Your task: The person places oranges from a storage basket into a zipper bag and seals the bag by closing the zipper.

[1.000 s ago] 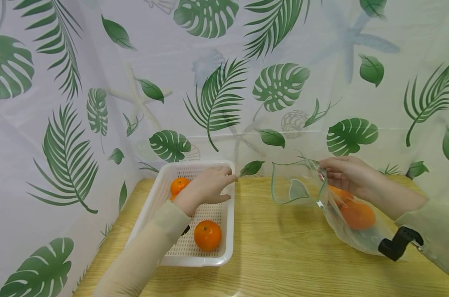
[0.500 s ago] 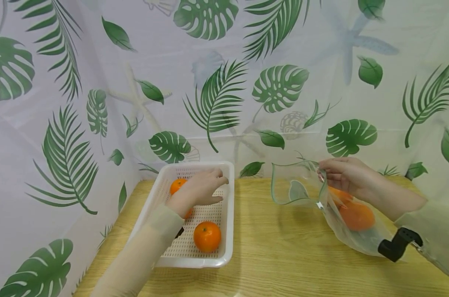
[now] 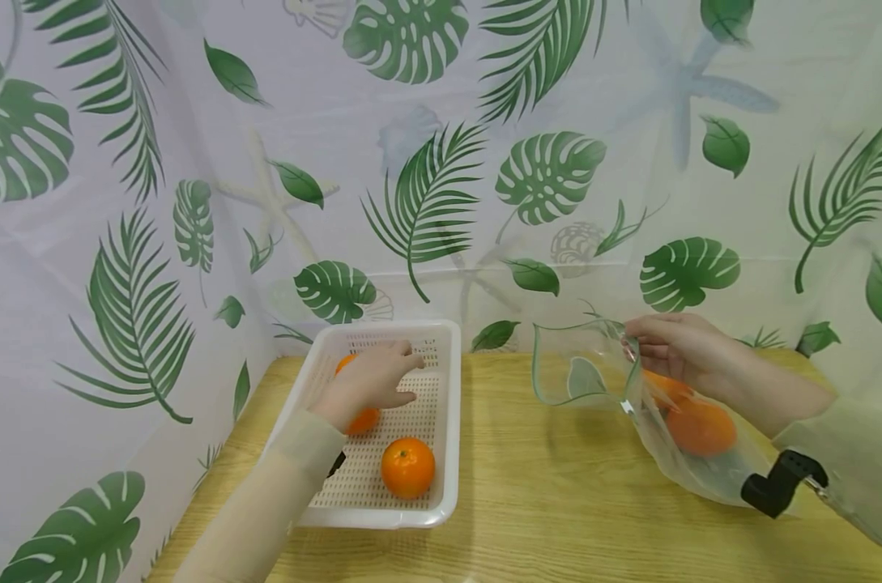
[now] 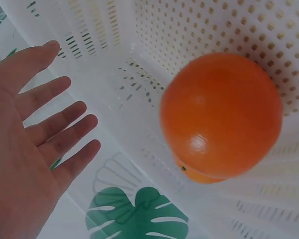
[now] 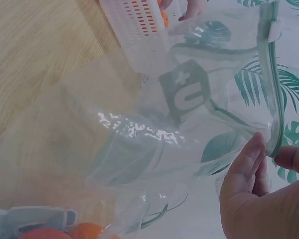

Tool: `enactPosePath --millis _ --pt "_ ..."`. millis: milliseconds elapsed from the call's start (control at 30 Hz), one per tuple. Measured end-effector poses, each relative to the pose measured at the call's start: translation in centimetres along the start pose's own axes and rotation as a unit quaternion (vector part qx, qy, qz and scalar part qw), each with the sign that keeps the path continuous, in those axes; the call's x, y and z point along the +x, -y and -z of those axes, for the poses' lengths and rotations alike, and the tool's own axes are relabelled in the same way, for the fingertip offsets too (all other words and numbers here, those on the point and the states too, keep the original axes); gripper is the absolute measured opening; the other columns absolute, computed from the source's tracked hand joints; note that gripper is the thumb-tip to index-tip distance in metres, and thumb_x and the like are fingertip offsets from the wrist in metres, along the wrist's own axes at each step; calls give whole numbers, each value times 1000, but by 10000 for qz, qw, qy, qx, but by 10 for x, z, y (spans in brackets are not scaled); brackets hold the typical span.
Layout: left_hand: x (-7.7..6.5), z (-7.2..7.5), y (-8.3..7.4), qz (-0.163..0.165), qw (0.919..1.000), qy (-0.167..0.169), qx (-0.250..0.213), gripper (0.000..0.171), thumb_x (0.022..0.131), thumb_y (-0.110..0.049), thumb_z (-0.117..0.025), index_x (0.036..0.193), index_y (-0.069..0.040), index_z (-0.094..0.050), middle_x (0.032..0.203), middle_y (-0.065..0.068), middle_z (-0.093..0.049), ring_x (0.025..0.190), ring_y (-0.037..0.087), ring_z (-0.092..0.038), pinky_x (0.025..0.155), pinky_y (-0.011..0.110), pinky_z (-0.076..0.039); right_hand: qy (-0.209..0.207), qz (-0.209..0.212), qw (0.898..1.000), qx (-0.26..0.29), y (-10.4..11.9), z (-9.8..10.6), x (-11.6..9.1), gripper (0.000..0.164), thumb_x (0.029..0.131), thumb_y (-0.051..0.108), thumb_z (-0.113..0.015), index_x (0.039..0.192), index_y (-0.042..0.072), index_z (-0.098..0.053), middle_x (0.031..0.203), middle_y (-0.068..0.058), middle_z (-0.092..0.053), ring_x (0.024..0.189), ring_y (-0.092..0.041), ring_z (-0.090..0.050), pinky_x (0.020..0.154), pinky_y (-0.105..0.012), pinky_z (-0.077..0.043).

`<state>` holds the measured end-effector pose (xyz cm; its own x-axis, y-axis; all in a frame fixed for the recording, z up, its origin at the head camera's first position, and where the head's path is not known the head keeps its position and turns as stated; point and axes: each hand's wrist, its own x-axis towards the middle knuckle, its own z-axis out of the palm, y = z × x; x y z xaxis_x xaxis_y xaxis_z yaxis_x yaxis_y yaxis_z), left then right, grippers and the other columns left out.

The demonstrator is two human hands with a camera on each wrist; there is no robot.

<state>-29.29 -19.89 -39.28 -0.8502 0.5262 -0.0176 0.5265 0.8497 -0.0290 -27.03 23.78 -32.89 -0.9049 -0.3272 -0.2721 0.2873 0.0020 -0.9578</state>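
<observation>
A clear zip bag (image 3: 586, 374) with a green-edged mouth lies on the right, its opening facing left. My right hand (image 3: 684, 348) pinches the bag's rim between thumb and fingers, also plain in the right wrist view. Oranges (image 3: 699, 427) show through the bag's lower part. My left hand (image 3: 371, 380) hovers over a white basket (image 3: 451, 421), fingers spread and holding nothing. Below it lie an orange (image 3: 364, 421) and another, partly hidden by the hand; a third orange (image 3: 408, 468) sits at the basket's near right. In the left wrist view one orange (image 4: 222, 114) is close to the hand.
The wooden table (image 3: 535, 502) stretches between the basket and the bag. A leaf-printed curtain (image 3: 441, 202) hangs behind and to the left. A white slider (image 3: 627, 406) sits on the bag's zip edge. Black straps (image 3: 786, 479) circle the wrists.
My left hand has drifted left and slightly down over the basket, uncovering more of the middle orange and covering more of the far one. The right hand and bag stay almost still.
</observation>
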Motion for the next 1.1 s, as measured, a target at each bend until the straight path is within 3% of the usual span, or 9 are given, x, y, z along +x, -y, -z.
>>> enactPosePath --millis 300,533,633,800,900,1100 --pt "-14 -2 15 466 9986 237 -40 47 94 -32 -83 135 -17 -68 135 7 -66 118 27 -67 109 45 -54 -6 -1 10000 44 -2 1 1 33 109 11 -53 87 20 -76 85 6 -76 76 -5 -72 75 -19 -62" --pt "-20 -7 23 991 9936 450 -303 64 92 -30 -85 150 -18 -60 153 11 -58 139 35 -57 121 54 -44 -10 -19 10000 48 -3 1 3 33 109 12 -54 87 20 -77 84 7 -76 76 -5 -72 74 -19 -62" --pt "-23 -10 27 1138 9910 536 -467 73 89 -27 -87 154 -22 -55 159 13 -52 137 38 -57 119 57 -46 -23 -39 10000 52 -3 0 3 34 109 11 -54 86 21 -77 84 7 -76 76 -5 -72 74 -19 -62" --pt "-28 -16 34 1107 9914 553 -416 71 83 -22 -87 148 -20 -59 153 12 -54 128 35 -58 111 53 -52 2 -37 10000 68 -4 0 5 36 109 10 -54 85 21 -78 84 7 -76 76 -5 -72 74 -19 -62" --pt "-30 -19 37 1072 9921 578 -298 69 82 -24 -89 145 -19 -61 153 13 -53 132 36 -55 112 52 -51 12 -34 10000 44 -4 0 5 36 109 10 -54 85 21 -78 84 7 -76 76 -5 -71 74 -19 -62" --pt "-34 -22 36 1304 9889 659 -283 77 80 -28 -93 149 -21 -59 163 18 -43 143 42 -48 117 57 -48 22 -26 10000 68 -5 0 7 36 109 11 -54 85 21 -78 85 7 -76 76 -5 -71 74 -19 -62"
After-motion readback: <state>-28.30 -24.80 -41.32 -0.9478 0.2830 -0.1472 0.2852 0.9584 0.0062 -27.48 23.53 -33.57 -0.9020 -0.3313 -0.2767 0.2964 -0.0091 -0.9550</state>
